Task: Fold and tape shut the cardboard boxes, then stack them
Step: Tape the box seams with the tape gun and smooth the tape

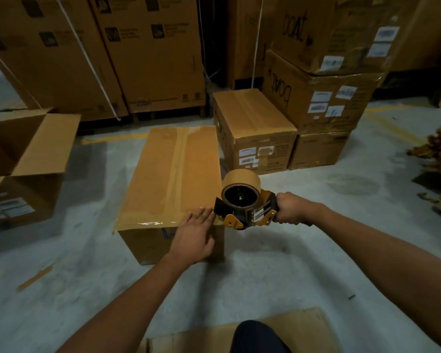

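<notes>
A closed cardboard box (163, 179) stands on the floor in the middle, with brown tape along its centre seam and across its near edge. My left hand (194, 231) lies flat with straight fingers on the box's near right corner, over the tape end. My right hand (289, 208) grips the handle of a tape dispenser (242, 202) carrying a brown tape roll; the dispenser sits just off the box's near right corner. An open box (26, 159) with raised flaps stands at the left.
A taped box (255, 131) stands behind the middle box, with stacked labelled boxes (321, 98) to its right. Tall cartons (99, 54) line the back wall. Flat cardboard (298, 329) lies under my knee. Debris (435, 146) sits far right.
</notes>
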Available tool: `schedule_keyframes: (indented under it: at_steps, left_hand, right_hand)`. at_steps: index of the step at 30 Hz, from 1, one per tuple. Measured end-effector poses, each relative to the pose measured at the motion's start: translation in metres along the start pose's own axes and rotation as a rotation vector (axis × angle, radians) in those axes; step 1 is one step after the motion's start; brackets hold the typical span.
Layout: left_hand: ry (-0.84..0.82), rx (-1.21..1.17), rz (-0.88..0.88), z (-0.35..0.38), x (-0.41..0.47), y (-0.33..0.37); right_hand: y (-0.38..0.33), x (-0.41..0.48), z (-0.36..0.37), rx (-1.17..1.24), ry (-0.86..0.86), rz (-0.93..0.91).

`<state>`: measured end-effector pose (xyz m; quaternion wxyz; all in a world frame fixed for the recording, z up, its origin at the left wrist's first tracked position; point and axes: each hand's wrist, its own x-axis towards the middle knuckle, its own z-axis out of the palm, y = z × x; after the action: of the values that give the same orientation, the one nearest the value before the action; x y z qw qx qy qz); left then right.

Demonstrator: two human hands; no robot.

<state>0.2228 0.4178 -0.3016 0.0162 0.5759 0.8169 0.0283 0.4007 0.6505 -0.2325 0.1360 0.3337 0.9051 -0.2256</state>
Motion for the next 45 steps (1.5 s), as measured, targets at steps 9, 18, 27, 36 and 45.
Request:
schedule_keyframes:
  at_steps: [9, 18, 27, 36, 45]
  left_hand:
    - [-0.058, 0.059, -0.015, -0.008, 0.009, 0.010]
    - [0.023, 0.095, -0.051, -0.005, 0.011, 0.013]
    - [-0.019, 0.071, 0.006, 0.005, 0.025, 0.021]
    - [0.032, -0.215, 0.053, -0.004, 0.079, 0.003]
    - [0.010, -0.465, 0.027, 0.001, 0.085, -0.010]
  right_hand:
    - [-0.001, -0.001, 0.005, 0.022, 0.016, 0.058]
    - [0.099, -0.030, 0.067, 0.037, -0.002, 0.315]
    - [0.054, 0.010, 0.114, 0.881, 0.061, 0.378]
    - [0.034, 0.052, 0.184, 1.370, -0.044, 0.592]
    - [0.047, 0.071, 0.210, 1.063, 0.084, 0.725]
